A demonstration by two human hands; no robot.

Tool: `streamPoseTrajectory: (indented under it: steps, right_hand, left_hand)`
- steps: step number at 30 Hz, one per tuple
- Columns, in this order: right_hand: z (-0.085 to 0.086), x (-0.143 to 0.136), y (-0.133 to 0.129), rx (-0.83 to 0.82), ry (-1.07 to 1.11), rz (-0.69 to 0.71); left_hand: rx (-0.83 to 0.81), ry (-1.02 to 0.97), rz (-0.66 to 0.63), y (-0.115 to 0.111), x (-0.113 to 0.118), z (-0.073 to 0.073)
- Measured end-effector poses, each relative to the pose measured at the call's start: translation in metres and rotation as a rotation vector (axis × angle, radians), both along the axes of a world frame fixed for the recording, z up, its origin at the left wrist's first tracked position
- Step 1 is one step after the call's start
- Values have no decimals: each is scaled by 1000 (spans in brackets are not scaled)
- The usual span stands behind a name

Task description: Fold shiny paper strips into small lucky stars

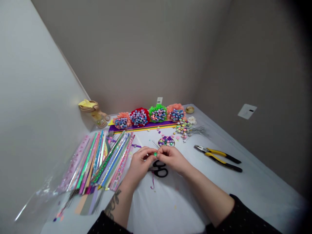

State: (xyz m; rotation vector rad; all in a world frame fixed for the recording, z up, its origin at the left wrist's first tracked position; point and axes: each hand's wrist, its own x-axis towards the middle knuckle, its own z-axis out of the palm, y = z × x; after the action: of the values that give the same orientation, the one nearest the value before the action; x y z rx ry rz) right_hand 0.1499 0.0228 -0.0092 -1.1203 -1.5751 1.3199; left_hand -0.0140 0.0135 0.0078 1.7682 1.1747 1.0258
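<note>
Both hands meet over the mid counter point(180, 208), thumbs & fingertips pinched. L hand point(141, 162) & R hand point(172, 159) grip a tiny shiny green piece point(155, 154) from either side, so it sits btwn their fingertips; exact shape too small to tell. Black-handled scissors point(158, 168) lie just below, partly hidden by L hand, w/ a curled purple strip point(152, 182) nearer the person.

Just beyond the hands: round dish point(174, 142) w/ mostly purple, pink & green paper stars point(166, 140). Loose stars point(182, 128) lie scattered past it, toward the R, w/ a bunch of thin wires point(198, 130) alongside. R side: pliers point(218, 156), yellow & black handles, well apart from the hands.

L side: big pile of paper strips point(107, 162), many colours, some in clear plastic. Back of counter, near the wall point(138, 65): row of 4 flower bunches point(158, 114), paper ruffles (2 peach, 1 red, 1 green) around bluish & pink centres. Purple sheet point(156, 124) lies in front.
</note>
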Motion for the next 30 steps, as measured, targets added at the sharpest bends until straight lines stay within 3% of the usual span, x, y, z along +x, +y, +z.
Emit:
streamPoseTrajectory:
  steps: [5,9,16,22,26,30]
  right_hand:
    - [-1,-1,0,252,-120,-81]
    - [-2,-1,-1,316,-166,-86]
    - [-5,-1,0,336,-203,-118]
    - [-5,-1,-3,480,-255,-375]
    - [-2,-3,-6,451,-229,-370]
    - [0,-5,-8,337,-106,-319]
  left_hand:
    - [-154,-8,29,2,-1,0]
    - [-174,17,22,3,0,2]
    - [-115,90,12,1,2,4]
    - [34,99,60,-1,3,0]
    - [88,97,47,-1,2,-4]
    - [35,35,48,-2,3,-4]
